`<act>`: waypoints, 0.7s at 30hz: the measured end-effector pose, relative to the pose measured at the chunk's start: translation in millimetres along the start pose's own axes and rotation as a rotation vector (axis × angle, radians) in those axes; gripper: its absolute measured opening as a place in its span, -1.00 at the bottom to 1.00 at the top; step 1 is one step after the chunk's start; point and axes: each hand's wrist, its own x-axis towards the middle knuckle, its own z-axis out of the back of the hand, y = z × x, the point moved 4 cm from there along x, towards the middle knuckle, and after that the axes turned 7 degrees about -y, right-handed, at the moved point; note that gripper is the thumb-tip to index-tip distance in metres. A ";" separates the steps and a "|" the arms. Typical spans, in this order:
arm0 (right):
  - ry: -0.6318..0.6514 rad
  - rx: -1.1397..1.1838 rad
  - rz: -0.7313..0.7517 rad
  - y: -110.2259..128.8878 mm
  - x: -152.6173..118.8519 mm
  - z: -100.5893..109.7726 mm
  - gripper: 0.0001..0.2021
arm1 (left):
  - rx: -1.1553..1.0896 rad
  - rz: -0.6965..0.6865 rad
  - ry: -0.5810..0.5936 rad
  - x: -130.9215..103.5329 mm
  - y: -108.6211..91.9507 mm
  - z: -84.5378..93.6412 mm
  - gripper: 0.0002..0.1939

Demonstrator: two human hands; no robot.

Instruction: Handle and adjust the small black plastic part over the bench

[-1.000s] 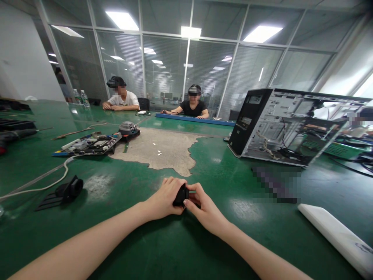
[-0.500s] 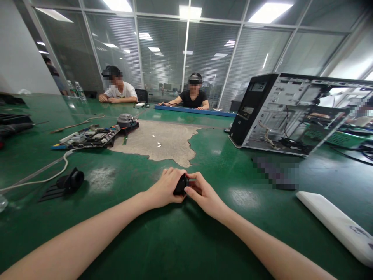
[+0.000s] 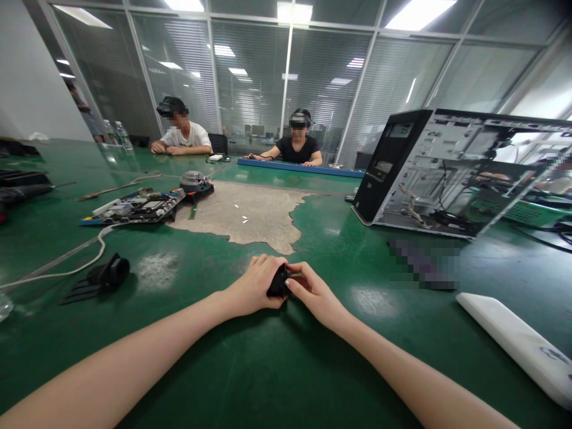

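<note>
Just above the green tabletop (image 3: 250, 375), in the middle of the head view, a small black plastic part (image 3: 277, 282) is held between both hands. My left hand (image 3: 254, 283) wraps round it from the left, with the back of the hand toward me. From the right, the thumb and forefinger of my right hand (image 3: 315, 295) pinch its right side. The fingers cover most of the part, so its exact kind cannot be made out.
Left lie a black bracket-like piece (image 3: 107, 274), a circuit board (image 3: 136, 205) and a cooler fan (image 3: 195, 183). An open computer case (image 3: 393, 173) stands at right, a white slab-like object (image 3: 513, 342) nearer. Bare patch (image 3: 250, 208) lies ahead. Two people (image 3: 298, 143) sit across the table.
Both hands stay in nearly the same place with the black part between them. My right thumb and forefinger have shifted very slightly. The view has moved a little.
</note>
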 end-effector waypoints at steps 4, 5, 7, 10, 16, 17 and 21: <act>0.047 0.047 0.028 2.3 -4.1 -0.8 -0.75 | 0.004 -0.010 0.000 -0.1 -0.3 0.8 -0.41; 0.043 0.053 0.035 2.1 -4.2 -0.8 -0.76 | 0.007 -0.010 -0.002 0.0 -0.4 1.0 -0.41; 0.015 0.060 0.038 0.6 -2.7 -0.6 -0.80 | 0.012 -0.011 -0.007 0.2 -0.6 1.2 -0.41; -0.050 0.048 0.035 -1.9 1.8 0.4 -0.83 | 0.004 -0.009 -0.015 0.8 -1.1 1.5 -0.42; -0.037 -0.006 0.007 0.0 1.6 0.6 -0.78 | -0.005 0.000 -0.002 1.3 -1.6 1.6 -0.44; -0.017 -0.013 0.012 0.9 0.0 0.2 -0.79 | -0.005 0.002 -0.002 1.3 -1.6 1.6 -0.44; 0.023 0.001 0.052 2.5 -4.8 -0.6 -0.77 | -0.005 0.012 -0.001 1.4 -1.1 1.4 -0.41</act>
